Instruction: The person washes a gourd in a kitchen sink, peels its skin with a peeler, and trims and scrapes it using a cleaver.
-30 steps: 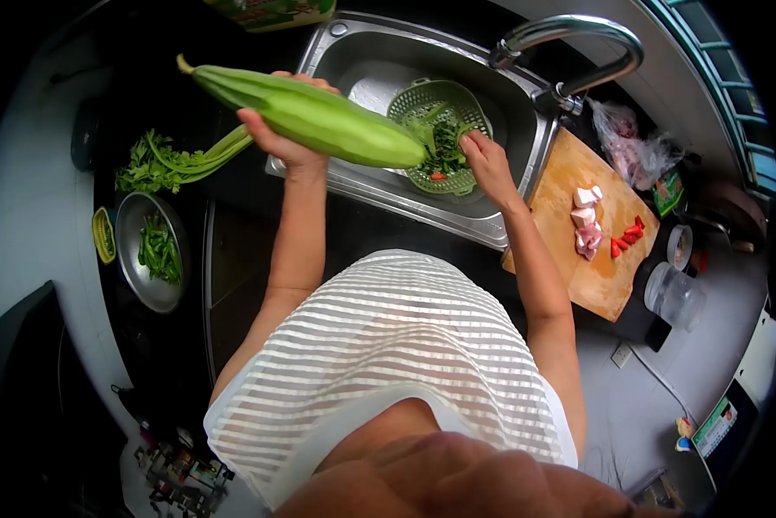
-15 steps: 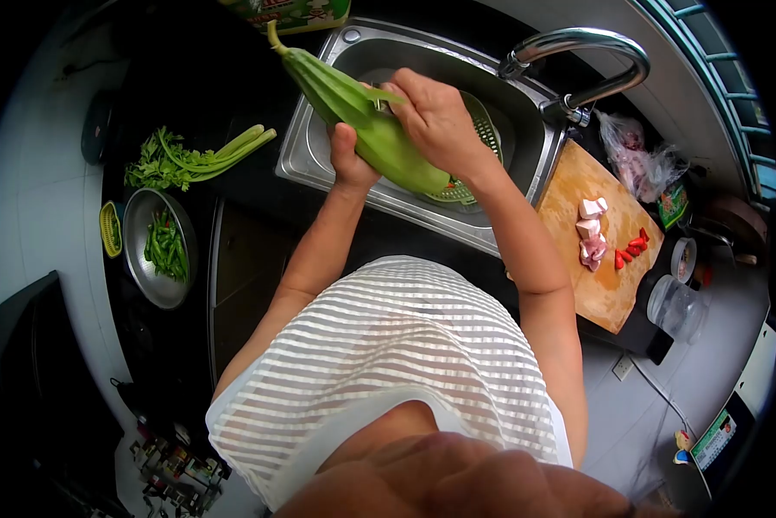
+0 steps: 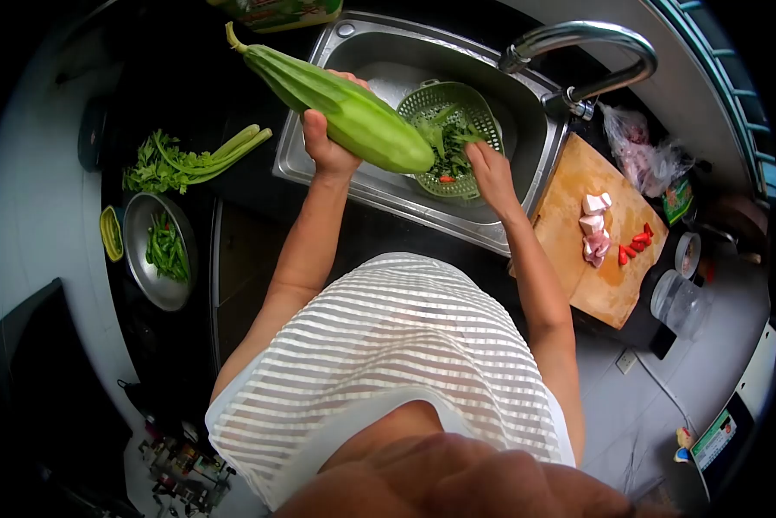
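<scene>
Gourd (image 3: 353, 116), one, long and green – in your left hand (image 3: 326, 138), raised at the left part of the sink (image 3: 388, 195). Stem end points past the sink's left rim; blunt end overlaps the colander's edge in your view. Your left hand grips it around the middle, thumb on the near side, fingers wrapped over the far side.

Right hand (image 3: 492, 168), one – at the right side of the sink's colander (image 3: 486, 121), near the gourd's blunt end but apart from it. Fingers curled; a pale green strip (image 3: 469, 138) shows at their tips. You cannot tell whether they close on a tool, since the grip is turned from view.

Leafy cuttings (image 3: 450, 157), with one red piece, in the colander inside the sink; partly masked by gourd and hand.

Left of the sink, on the counter (image 3: 220, 95): celery (image 3: 185, 164); farther left, a metal bowl (image 3: 138, 272) of green peppers (image 3: 165, 249).

Right of the sink: cutting board (image 3: 569, 255) bearing pale meat pieces (image 3: 593, 226) and cut red peppers (image 3: 636, 245); beyond it, a clear bag (image 3: 638, 147), contents blurred by the plastic.

Behind the sink's left corner: a green packet (image 3: 293, 12), cut off by the upper edge.
</scene>
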Demonstrator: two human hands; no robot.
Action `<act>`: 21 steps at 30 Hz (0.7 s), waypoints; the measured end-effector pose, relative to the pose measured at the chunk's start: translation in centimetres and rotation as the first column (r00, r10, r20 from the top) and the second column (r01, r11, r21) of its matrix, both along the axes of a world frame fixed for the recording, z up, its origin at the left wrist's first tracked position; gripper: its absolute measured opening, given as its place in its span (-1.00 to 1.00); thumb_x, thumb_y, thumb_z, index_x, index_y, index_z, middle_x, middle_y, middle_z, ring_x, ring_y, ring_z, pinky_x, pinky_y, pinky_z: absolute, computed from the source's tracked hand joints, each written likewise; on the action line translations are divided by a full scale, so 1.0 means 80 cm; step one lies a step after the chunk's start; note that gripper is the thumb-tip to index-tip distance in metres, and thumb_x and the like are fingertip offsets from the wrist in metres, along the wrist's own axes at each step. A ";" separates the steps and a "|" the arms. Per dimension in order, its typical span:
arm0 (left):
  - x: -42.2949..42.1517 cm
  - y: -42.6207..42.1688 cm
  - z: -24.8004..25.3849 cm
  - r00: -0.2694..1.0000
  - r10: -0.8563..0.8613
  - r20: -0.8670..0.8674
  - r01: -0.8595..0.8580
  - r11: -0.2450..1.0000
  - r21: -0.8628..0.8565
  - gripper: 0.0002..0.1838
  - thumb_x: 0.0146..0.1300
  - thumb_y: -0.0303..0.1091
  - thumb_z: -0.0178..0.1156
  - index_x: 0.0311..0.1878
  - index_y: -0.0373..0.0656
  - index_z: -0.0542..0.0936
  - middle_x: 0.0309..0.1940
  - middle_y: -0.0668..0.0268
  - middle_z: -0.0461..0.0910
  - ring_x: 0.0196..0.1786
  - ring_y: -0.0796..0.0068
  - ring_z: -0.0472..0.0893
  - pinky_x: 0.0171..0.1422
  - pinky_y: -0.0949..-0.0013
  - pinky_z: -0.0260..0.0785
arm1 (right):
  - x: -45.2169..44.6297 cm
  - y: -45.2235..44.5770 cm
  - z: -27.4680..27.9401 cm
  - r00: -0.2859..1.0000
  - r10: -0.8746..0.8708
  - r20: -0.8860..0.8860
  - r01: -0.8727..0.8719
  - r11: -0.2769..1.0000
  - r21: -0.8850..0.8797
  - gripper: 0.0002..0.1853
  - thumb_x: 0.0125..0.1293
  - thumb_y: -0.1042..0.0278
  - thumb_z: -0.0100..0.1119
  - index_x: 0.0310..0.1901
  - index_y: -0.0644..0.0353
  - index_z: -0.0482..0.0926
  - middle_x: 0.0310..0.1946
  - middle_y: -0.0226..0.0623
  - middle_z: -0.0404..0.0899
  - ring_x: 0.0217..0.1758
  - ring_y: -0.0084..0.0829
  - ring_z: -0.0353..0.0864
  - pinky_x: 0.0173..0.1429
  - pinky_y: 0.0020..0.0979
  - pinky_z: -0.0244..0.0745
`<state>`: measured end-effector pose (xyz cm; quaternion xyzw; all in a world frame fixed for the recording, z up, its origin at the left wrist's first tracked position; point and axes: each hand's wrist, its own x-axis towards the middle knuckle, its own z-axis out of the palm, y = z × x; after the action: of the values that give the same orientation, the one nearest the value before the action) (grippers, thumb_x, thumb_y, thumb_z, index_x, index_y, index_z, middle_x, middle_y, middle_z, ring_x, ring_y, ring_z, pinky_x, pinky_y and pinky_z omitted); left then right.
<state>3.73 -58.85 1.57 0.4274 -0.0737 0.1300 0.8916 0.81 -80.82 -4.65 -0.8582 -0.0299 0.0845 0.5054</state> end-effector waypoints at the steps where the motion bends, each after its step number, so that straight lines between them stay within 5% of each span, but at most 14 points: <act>1: 0.000 -0.005 -0.001 1.000 -0.015 -0.002 0.015 1.000 0.001 -0.31 -0.09 0.36 0.03 -0.21 -0.15 0.30 -0.35 0.31 0.29 -0.30 0.42 0.30 -0.18 0.37 0.20 | 0.011 0.020 0.037 0.999 0.036 0.036 -0.039 0.995 0.091 -0.73 0.24 0.24 -0.09 -0.42 0.30 0.43 -0.51 -0.04 0.49 -0.43 -0.12 0.52 -0.36 -0.27 0.33; 5: -0.007 -0.020 -0.006 0.995 -0.080 0.059 0.076 0.995 0.068 -0.29 -0.09 0.33 0.06 -0.17 -0.17 0.30 -0.28 0.27 0.30 -0.24 0.42 0.31 -0.13 0.37 0.19 | 0.042 0.086 0.145 0.965 0.104 0.240 -0.167 0.950 0.262 -0.75 0.23 0.27 -0.08 -0.46 0.28 0.42 -0.57 -0.08 0.43 -0.47 -0.20 0.49 -0.41 -0.33 0.32; 7: -0.015 -0.026 -0.001 0.999 0.041 0.035 -0.041 0.999 0.004 -0.37 -0.04 0.08 0.17 -0.10 -0.29 0.33 -0.24 0.23 0.36 -0.21 0.38 0.39 -0.14 0.39 0.30 | 0.052 0.102 0.157 0.862 0.236 0.448 -0.313 0.944 0.105 -0.79 0.26 0.34 -0.11 -0.44 0.31 0.36 -0.60 -0.14 0.34 -0.56 -0.28 0.36 -0.42 -0.40 0.25; 8: -0.015 -0.020 -0.001 0.994 0.063 0.094 -0.069 0.996 0.061 -0.36 -0.03 0.07 0.17 -0.07 -0.32 0.35 -0.21 0.19 0.39 -0.20 0.36 0.41 -0.13 0.37 0.31 | 0.052 0.101 0.149 0.816 0.254 0.519 -0.334 0.940 0.065 -0.78 0.25 0.33 -0.10 -0.45 0.31 0.36 -0.57 -0.09 0.37 -0.51 -0.13 0.37 -0.42 -0.34 0.26; 10: -0.015 -0.009 -0.004 0.996 0.013 0.090 -0.021 0.996 0.088 -0.31 -0.07 0.21 0.11 -0.11 -0.26 0.32 -0.25 0.23 0.35 -0.22 0.37 0.37 -0.13 0.35 0.27 | 0.045 0.078 0.103 0.787 0.383 0.483 -0.383 0.918 -0.104 -0.76 0.24 0.22 -0.10 -0.43 0.23 0.38 -0.55 -0.06 0.43 -0.43 -0.06 0.44 -0.38 -0.18 0.31; 11: -0.015 -0.005 -0.006 0.995 -0.048 0.085 0.039 0.993 0.113 -0.25 -0.11 0.35 0.05 -0.15 -0.21 0.30 -0.30 0.26 0.31 -0.23 0.39 0.34 -0.13 0.34 0.23 | 0.037 0.059 0.054 0.864 0.386 0.322 -0.362 0.923 -0.133 -0.75 0.24 0.20 -0.11 -0.41 0.22 0.39 -0.53 -0.06 0.44 -0.42 -0.05 0.44 -0.36 -0.16 0.32; 14: -0.012 0.005 -0.005 0.997 -0.005 0.077 0.002 0.999 0.049 -0.23 -0.12 0.39 0.02 -0.17 -0.20 0.31 -0.34 0.26 0.31 -0.27 0.38 0.34 -0.17 0.32 0.24 | -0.002 -0.011 -0.058 0.950 0.296 -0.095 -0.310 0.876 -0.369 -0.72 0.25 0.17 -0.14 -0.39 0.21 0.43 -0.48 -0.04 0.48 -0.37 -0.01 0.45 -0.29 -0.12 0.33; 17: -0.014 0.013 -0.005 0.997 -0.026 0.068 0.025 1.000 0.007 -0.21 -0.13 0.43 0.00 -0.17 -0.20 0.31 -0.35 0.25 0.31 -0.29 0.37 0.35 -0.17 0.31 0.25 | -0.018 -0.056 -0.080 0.965 0.177 -0.194 -0.252 0.830 -0.498 -0.71 0.26 0.17 -0.14 -0.40 0.23 0.45 -0.49 -0.03 0.49 -0.37 -0.01 0.47 -0.28 -0.16 0.32; 18: -0.013 0.012 -0.005 0.996 -0.027 0.083 0.023 0.999 0.047 -0.19 -0.14 0.45 -0.01 -0.16 -0.20 0.31 -0.35 0.24 0.32 -0.29 0.37 0.34 -0.17 0.30 0.25 | -0.014 -0.047 -0.066 0.966 0.168 -0.196 -0.245 0.833 -0.495 -0.71 0.26 0.17 -0.14 -0.40 0.23 0.45 -0.49 -0.03 0.49 -0.37 -0.01 0.47 -0.28 -0.16 0.32; 21: -0.015 0.002 -0.005 0.991 -0.076 0.111 0.074 0.997 0.026 -0.16 -0.15 0.48 -0.04 -0.16 -0.22 0.31 -0.34 0.22 0.32 -0.28 0.37 0.34 -0.17 0.29 0.25 | 0.022 0.013 0.051 0.985 0.173 -0.021 -0.172 0.984 0.043 -0.71 0.25 0.19 -0.11 -0.39 0.28 0.47 -0.55 -0.08 0.47 -0.49 -0.23 0.47 -0.35 -0.32 0.32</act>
<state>2.55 -58.68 1.18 0.4259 -0.1408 0.1192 0.8857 2.56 -79.79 -0.56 -0.8406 -0.0994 0.1379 0.5142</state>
